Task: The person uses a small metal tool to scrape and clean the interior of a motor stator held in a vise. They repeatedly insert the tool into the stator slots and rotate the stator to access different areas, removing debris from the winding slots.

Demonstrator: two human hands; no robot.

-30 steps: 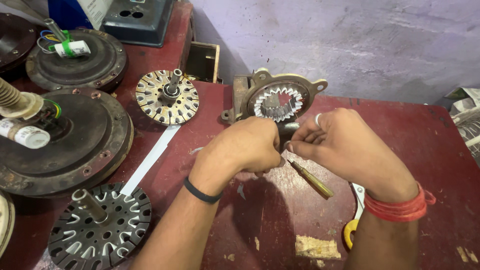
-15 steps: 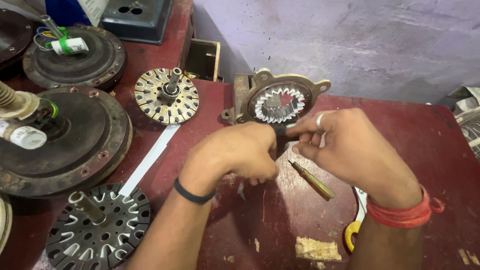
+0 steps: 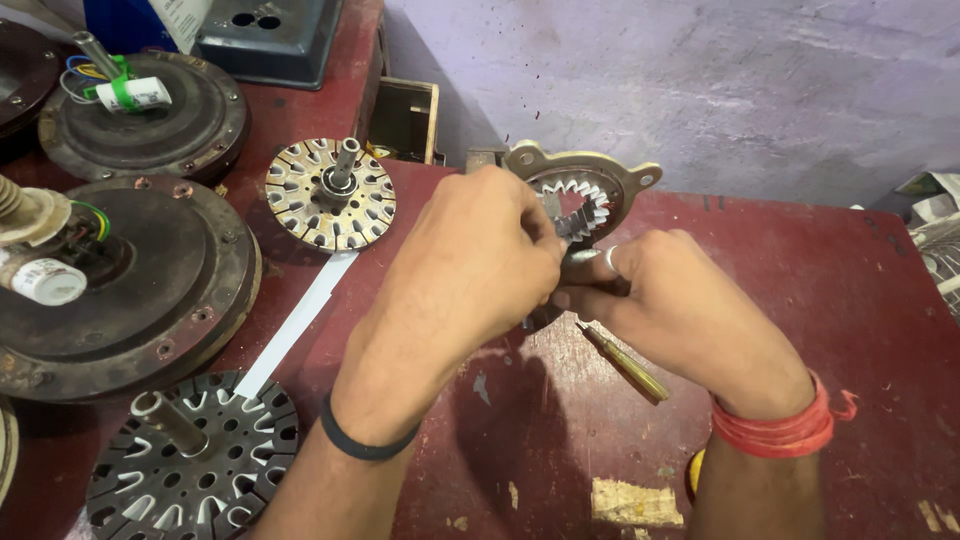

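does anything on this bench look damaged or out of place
The red tabletop is worn: paint chipped near the front edge, with a bare pale patch showing. A white strip lies loose between the motor parts. Otherwise nothing stands out.

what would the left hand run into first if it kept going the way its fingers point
The left hand points up and to the right, toward the round metal housing with the toothed ring just past its fingertips. That would likely come first, though depth is hard to judge; the right hand sits close beside it.
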